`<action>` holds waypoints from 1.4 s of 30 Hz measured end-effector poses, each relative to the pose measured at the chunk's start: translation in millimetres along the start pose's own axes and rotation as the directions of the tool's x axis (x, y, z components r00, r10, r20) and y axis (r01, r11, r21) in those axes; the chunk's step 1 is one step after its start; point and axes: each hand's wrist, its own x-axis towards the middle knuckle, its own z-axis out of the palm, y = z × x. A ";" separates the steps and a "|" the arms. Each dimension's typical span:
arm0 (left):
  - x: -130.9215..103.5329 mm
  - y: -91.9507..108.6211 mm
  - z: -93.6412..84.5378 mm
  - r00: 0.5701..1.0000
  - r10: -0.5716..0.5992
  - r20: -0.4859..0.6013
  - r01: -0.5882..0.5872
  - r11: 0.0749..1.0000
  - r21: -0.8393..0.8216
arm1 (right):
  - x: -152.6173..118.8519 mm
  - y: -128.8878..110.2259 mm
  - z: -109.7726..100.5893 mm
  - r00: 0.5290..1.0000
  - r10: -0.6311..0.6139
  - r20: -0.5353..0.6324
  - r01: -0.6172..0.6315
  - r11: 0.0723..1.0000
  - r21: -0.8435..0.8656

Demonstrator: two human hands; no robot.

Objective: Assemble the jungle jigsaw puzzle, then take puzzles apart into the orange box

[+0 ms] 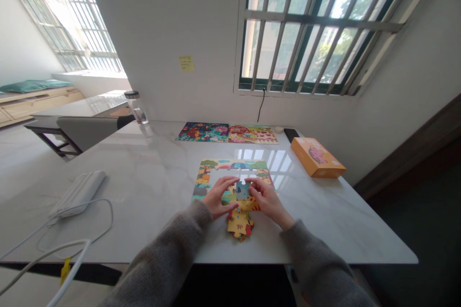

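A partly assembled puzzle (207,165) lies on the white marble-patterned table, its colourful border framing bare tabletop in the middle. Over its lower part, my right hand (266,200) pinches the right side of a blue-grey puzzle piece (242,191). My left hand (220,197) is at the left of that piece, thumb and fingers apart; whether a fingertip touches it is hard to tell. Just below, between my wrists, sits a small pile of loose yellow and red pieces (239,224).
Two finished pictures, a dark one (203,132) and a farm one (253,135), lie near the wall. An orange box (317,157) and black phone (291,135) are at right. A bottle (137,108), white power strip (79,194) and cables are at left.
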 end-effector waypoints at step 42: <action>-12.8 1.1 -5.2 0.976 0.105 -0.191 -0.016 0.909 0.417 | 11.9 -26.5 15.6 0.977 -0.141 0.161 0.132 0.989 0.069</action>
